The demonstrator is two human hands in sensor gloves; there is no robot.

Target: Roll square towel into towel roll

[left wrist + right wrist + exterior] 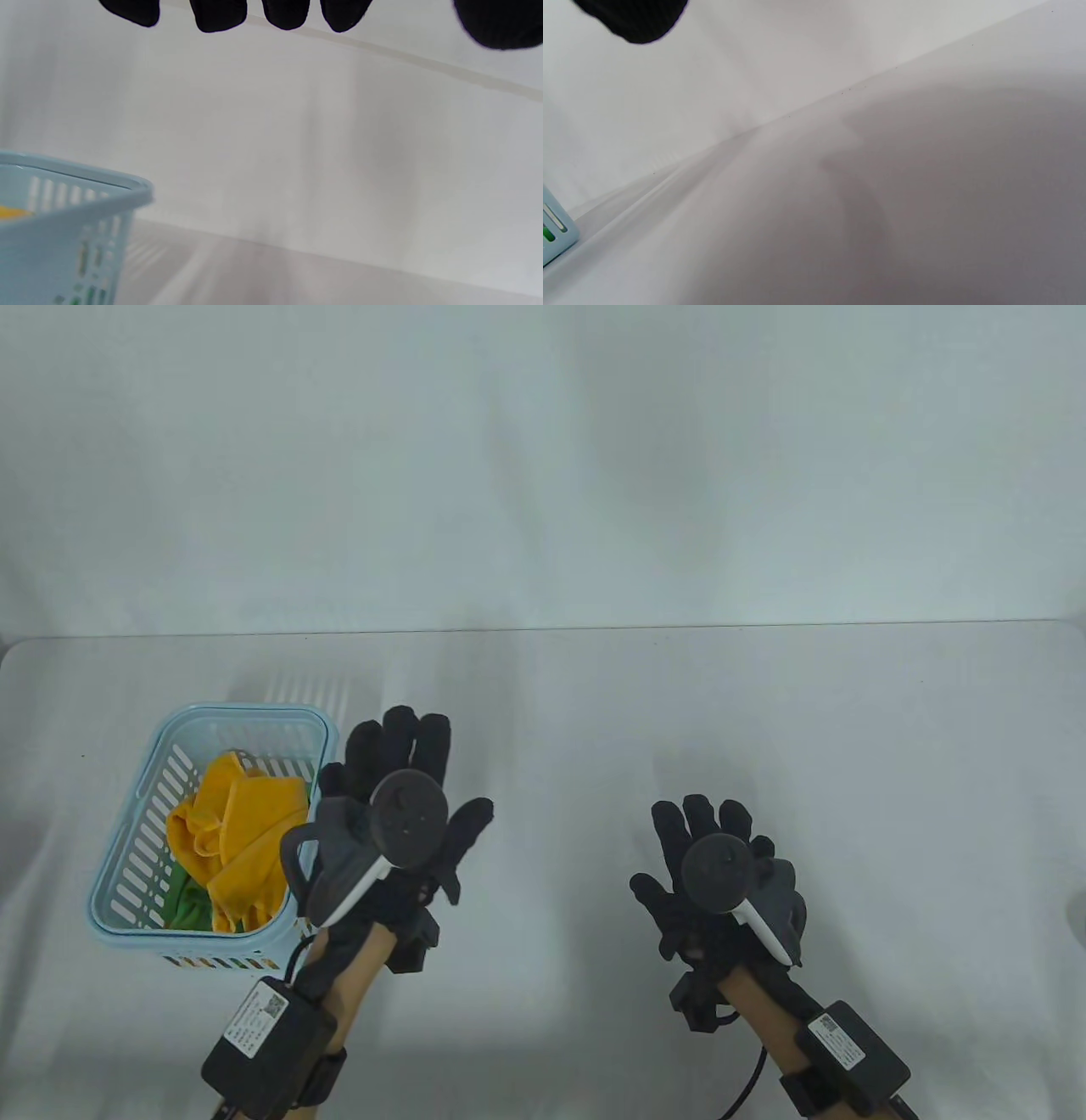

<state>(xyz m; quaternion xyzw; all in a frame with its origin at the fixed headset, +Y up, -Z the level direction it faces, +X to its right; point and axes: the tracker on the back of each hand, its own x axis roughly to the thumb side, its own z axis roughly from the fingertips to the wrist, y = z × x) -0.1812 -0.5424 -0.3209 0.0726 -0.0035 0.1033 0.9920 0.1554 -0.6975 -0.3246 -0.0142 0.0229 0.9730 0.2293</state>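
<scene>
A crumpled yellow towel (233, 836) lies in a light blue slotted basket (127, 848) at the table's left, with a green cloth (185, 906) under it. My left hand (399, 780) hovers just right of the basket, fingers spread and straight, holding nothing. My right hand (713, 848) hovers over the bare table to the right, fingers also straight and empty. In the left wrist view the fingertips (218, 15) hang in from the top and the basket (76, 212) corner shows at lower left. In the right wrist view one fingertip (634, 19) shows at top left.
The table is covered by a white cloth (594, 729) with a white backdrop behind it. The basket's corner (555, 235) shows at the left edge of the right wrist view. A black box is strapped to each forearm.
</scene>
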